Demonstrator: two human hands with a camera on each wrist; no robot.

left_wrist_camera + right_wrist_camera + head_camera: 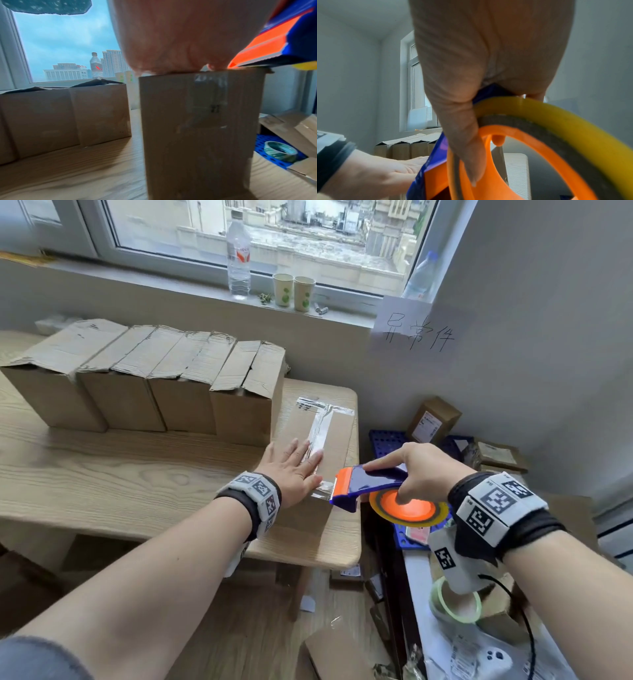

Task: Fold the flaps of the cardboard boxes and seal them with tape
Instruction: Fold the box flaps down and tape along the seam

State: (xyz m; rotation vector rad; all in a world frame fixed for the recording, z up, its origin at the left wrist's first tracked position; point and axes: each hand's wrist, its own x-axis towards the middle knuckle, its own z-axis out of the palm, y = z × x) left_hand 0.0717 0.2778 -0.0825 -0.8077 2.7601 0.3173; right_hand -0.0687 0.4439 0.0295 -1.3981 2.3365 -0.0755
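Observation:
A closed cardboard box [337, 433] [197, 135] stands at the right end of the wooden table [120, 474], with clear tape [320, 426] running along its top seam. My left hand [294, 465] [388, 167] lies flat on the box top with fingers straight, pressing the tape down. My right hand [411, 474] grips a blue and orange tape dispenser [370, 482] [488, 169] carrying a yellow tape roll [573, 121]. The dispenser's orange blade end [260, 44] sits at the box's near top edge, where the tape bends over the edge.
Several more cardboard boxes [144, 385] [51, 116] stand in a row along the back left of the table. A water bottle [238, 254] and two paper cups [294, 290] sit on the windowsill. Right of the table, blue crates [387, 443], small boxes and a green tape roll [455, 601] clutter the floor.

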